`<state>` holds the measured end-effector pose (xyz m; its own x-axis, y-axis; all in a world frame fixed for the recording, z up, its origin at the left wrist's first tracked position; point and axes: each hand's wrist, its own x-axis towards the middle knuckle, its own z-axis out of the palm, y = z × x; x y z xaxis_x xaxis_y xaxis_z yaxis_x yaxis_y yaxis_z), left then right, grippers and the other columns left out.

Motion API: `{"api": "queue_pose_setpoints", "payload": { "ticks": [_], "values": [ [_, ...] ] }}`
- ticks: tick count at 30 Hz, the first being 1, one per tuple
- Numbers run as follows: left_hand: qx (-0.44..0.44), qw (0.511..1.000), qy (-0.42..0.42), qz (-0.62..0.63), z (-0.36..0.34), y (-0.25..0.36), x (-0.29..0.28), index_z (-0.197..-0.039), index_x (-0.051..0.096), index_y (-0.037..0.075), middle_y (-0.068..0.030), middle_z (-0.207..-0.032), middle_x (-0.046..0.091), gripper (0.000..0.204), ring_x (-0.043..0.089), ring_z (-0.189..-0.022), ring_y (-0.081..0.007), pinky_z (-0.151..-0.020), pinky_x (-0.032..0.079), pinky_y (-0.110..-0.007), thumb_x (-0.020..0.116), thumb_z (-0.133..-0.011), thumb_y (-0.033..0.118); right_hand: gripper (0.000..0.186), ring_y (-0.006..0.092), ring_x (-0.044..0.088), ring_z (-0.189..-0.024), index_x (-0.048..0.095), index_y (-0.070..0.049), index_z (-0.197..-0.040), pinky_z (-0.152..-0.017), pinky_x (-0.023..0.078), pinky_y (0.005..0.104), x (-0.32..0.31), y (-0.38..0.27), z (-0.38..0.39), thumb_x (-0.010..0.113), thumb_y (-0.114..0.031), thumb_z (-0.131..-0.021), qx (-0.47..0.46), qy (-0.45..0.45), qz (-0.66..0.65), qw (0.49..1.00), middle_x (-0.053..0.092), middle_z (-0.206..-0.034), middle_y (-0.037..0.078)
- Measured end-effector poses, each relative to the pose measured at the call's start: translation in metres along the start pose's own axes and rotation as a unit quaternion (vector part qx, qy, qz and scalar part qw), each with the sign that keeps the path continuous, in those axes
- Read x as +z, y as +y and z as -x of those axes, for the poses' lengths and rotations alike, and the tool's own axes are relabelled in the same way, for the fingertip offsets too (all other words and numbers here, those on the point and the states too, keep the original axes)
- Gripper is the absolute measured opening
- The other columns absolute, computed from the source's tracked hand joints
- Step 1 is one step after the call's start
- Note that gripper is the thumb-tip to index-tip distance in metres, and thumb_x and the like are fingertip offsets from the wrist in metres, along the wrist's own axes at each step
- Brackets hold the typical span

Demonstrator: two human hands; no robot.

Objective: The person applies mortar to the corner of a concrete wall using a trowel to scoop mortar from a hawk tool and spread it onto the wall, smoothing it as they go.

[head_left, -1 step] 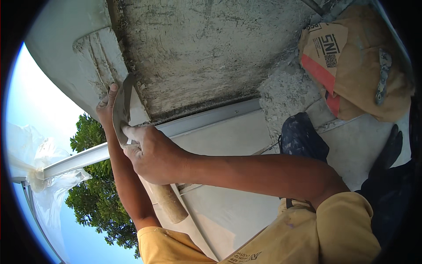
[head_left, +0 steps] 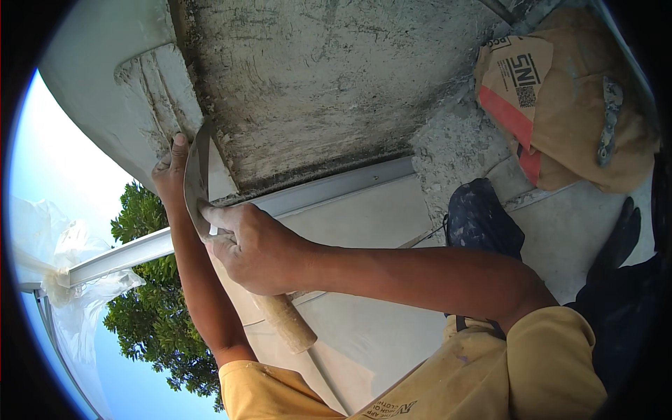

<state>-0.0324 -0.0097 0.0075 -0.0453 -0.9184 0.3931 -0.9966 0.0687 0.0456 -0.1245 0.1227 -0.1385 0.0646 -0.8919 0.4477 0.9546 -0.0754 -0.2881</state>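
My right hand (head_left: 262, 252) is closed around a trowel (head_left: 197, 178) close to its thin curved metal blade. The trowel's wooden handle (head_left: 288, 327) sticks out below that hand. Farther up on the left, my left hand (head_left: 170, 170) is closed at the lower end of a flat board (head_left: 159, 91) smeared with grey mortar, its thumb lying on the edge. The blade's upper end lies beside the left thumb, against the board. How the left fingers wrap behind the board is hidden.
A rough cement surface (head_left: 308, 91) fills the upper middle, edged by a pale metal beam (head_left: 343, 187). To the right, a brown paper sack (head_left: 574, 133) carries a mortar-stained tool (head_left: 610, 122). Rubble (head_left: 458, 143) lies beside my shoe (head_left: 483, 217). Plastic sheeting (head_left: 80, 259) hangs left.
My right hand has shifted slightly right, and the trowel's handle has swung right with it. The blade has tilted a little. My left hand and the board stay nearly still.
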Motion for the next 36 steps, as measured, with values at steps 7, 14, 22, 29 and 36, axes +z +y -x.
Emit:
{"api": "queue_pose_setpoints", "payload": {
  "ticks": [7,14,22,29,36],
  "values": [
    [0.049,0.998,-0.031,0.005,0.002,-0.007,-0.001,-0.074,0.069,-0.002,-0.0038,-0.059,0.058,0.046,0.048,-0.047,-0.0096,-0.046,0.038,-0.023,0.068,-0.086,0.043,0.045,0.0349,0.062,-0.102,0.045,0.013,-0.128,-0.091,0.047,0.035,-0.036,0.042,0.032,0.051,-0.01,-0.09,-0.049,0.044,0.086,0.994,0.061,-0.107,0.032],
    [0.072,0.997,-0.008,0.013,0.007,0.0,0.003,-0.074,0.068,-0.001,-0.0034,-0.06,0.059,0.046,0.048,-0.048,-0.0097,-0.046,0.037,-0.023,0.068,-0.086,0.043,0.048,0.0286,0.055,-0.118,0.042,0.011,-0.132,-0.102,0.039,0.0328,-0.028,0.04,0.013,0.052,-0.01,-0.091,-0.038,0.002,0.05,0.998,0.054,-0.125,0.029],
    [0.066,0.997,-0.021,0.027,0.002,-0.003,0.001,-0.074,0.068,-0.001,-0.0037,-0.062,0.06,0.045,0.048,-0.049,-0.0095,-0.047,0.038,-0.024,0.068,-0.086,0.043,0.047,0.0278,0.056,-0.116,0.047,0.006,-0.131,-0.1,0.04,0.0324,-0.064,0.041,0.018,0.056,-0.016,-0.09,-0.061,-0.057,0.106,0.991,0.056,-0.124,0.026],
    [0.065,0.997,-0.024,0.015,0.001,-0.006,0.0,-0.073,0.067,-0.001,-0.0052,-0.063,0.062,0.044,0.048,-0.048,-0.0088,-0.047,0.038,-0.023,0.067,-0.087,0.041,0.048,0.0294,0.055,-0.119,0.043,0.006,-0.134,-0.101,0.04,0.0333,-0.061,0.057,0.016,0.054,-0.013,-0.091,-0.075,-0.009,0.139,0.987,0.055,-0.126,0.026],
    [0.068,0.997,-0.024,0.021,-0.001,-0.011,0.001,-0.073,0.067,-0.001,-0.0044,-0.062,0.061,0.046,0.048,-0.048,-0.0087,-0.046,0.037,-0.024,0.067,-0.087,0.043,0.049,0.0386,0.056,-0.113,0.038,0.012,-0.134,-0.097,0.044,0.0371,0.0,0.068,0.018,0.05,-0.005,-0.089,-0.086,0.091,0.06,0.99,0.054,-0.119,0.034]
  ]
}}
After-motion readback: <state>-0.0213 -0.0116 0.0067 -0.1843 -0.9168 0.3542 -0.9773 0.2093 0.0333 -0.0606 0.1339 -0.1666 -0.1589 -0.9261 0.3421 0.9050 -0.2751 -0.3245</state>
